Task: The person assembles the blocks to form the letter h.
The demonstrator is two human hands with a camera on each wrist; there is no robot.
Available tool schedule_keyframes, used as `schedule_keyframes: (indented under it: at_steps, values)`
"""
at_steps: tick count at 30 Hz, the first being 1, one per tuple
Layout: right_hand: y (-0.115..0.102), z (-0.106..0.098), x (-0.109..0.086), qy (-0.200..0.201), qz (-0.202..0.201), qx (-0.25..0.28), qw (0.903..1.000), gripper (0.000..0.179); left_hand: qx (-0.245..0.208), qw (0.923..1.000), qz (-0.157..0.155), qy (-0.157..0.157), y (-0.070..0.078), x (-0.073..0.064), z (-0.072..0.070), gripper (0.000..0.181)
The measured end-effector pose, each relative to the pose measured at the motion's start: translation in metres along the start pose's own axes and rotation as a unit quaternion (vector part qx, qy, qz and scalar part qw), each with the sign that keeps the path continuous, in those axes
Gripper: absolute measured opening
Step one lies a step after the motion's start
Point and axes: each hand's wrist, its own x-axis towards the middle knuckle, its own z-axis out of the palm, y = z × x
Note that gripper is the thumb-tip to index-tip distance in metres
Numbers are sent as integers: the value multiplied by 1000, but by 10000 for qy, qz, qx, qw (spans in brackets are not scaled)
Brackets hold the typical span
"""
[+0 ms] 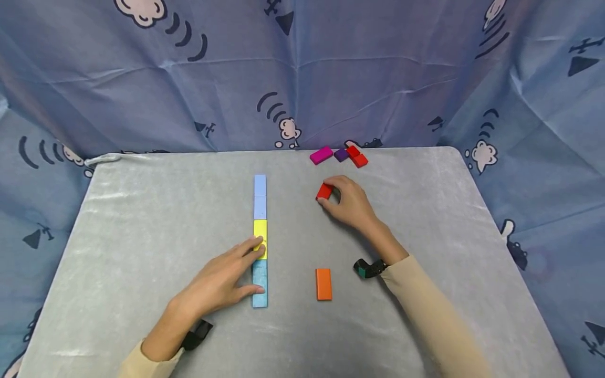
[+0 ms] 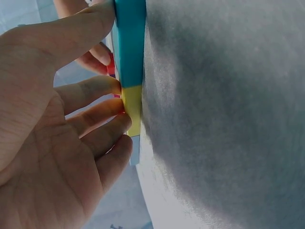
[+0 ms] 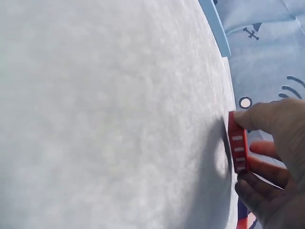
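My right hand [image 1: 348,203] pinches a red block [image 1: 323,191] by its ends, thumb at one and fingers at the other. In the right wrist view the red block [image 3: 237,143] shows pale marks along one side, close to the cloth. My left hand [image 1: 224,273] rests against a straight column of blocks. Its fingertips touch the yellow block [image 1: 260,229], and its thumb lies on the light blue block [image 1: 260,301]. Beyond the yellow one, two periwinkle blocks [image 1: 260,197] continue the column. An orange block [image 1: 323,284] lies alone to the right of the column.
At the table's far edge lie a magenta block [image 1: 321,155], a purple block [image 1: 341,155] and red blocks [image 1: 360,160] close together. A grey cloth [image 1: 156,210] covers the table. Blue printed fabric [image 1: 227,94] hangs behind and at the sides.
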Motion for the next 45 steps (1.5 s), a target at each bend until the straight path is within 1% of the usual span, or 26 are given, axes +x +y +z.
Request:
schedule_keyframes:
  at_steps: [9, 11, 18, 24, 30, 36, 45]
  values:
    - [-8, -6, -28, -321, -544, 96, 9980, 47, -6, 10000, -9, -30, 0, 1, 1, 84]
    - [-11, -6, -35, -414, -573, 136, 9974, 47, -2, 10000, -7, -22, -1, 1, 1, 84]
    - [-20, -9, -58, -687, -479, 416, 9956, 46, 18, 10000, -30, -26, -1, 1, 2, 85]
    - [-22, -7, -71, -926, -633, 458, 9926, 46, -1, 10000, -86, -32, -2, -1, 1, 84]
    - [-22, -4, -85, -1091, -773, 390, 9903, 48, 11, 10000, -43, -8, -3, 0, 1, 84]
    - [-21, -2, -96, -1246, -935, 383, 9871, 49, 27, 10000, -29, -11, -3, 0, 0, 84]
    - [-21, -5, -106, -1305, -882, 294, 9871, 50, 31, 10000, 1, -3, -1, 0, 0, 85]
